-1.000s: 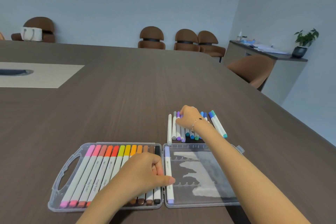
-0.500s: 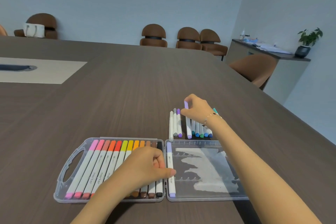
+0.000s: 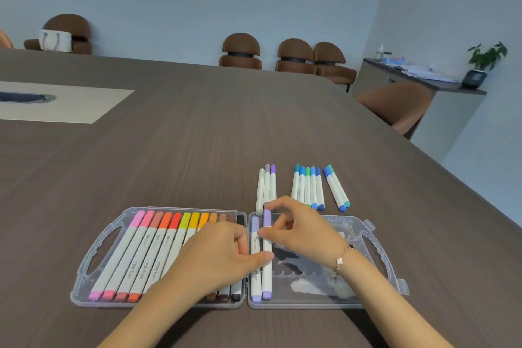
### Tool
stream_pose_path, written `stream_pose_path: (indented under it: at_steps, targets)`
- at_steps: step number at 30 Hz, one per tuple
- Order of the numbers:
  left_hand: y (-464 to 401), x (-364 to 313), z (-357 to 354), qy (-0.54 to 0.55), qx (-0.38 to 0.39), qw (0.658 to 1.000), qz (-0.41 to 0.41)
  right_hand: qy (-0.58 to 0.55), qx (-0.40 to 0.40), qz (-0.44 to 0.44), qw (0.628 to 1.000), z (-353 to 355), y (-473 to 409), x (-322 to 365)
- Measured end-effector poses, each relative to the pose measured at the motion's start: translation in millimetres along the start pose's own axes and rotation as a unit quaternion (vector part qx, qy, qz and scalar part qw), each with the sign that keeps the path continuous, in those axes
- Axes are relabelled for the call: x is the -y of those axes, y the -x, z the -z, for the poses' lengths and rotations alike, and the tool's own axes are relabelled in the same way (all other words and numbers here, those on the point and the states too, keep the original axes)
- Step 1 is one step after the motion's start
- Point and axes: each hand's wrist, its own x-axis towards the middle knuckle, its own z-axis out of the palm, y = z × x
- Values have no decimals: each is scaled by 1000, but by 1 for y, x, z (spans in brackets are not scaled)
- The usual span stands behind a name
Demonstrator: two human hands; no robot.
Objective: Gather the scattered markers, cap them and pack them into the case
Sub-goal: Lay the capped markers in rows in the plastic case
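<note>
While right hand (image 3: 299,230) pinches purple marker (image 3: 267,257), left hand (image 3: 223,258) curled on 12 markers (image 3: 152,251), 2 in case (image 3: 375,251), 10 loose (image 3: 308,188).

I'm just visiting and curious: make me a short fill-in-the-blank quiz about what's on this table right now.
1. The right hand pinches a marker with a ____ cap, lowering it into the case.
2. Counting that one, the right half of the case holds ____ markers.
3. The pink marker lies at the far ____ of the filled half.
4. The right wrist wears a ____.

Missing words: purple; two; left; bracelet
</note>
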Motion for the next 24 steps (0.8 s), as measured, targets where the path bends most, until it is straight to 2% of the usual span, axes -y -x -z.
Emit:
stream_pose_path:
  at_steps: [3,9,24]
  targets:
    - [2,-3,-2,-34,-3,999,-5,30,3,19,999,-1,3,-1]
    - [0,-3,-1,-33,13,999,-5,98,-6,55,994,4,6,-5]
    - [-2,-4,0,-46,42,998,-2,172,76,61,980,9,11,-2]
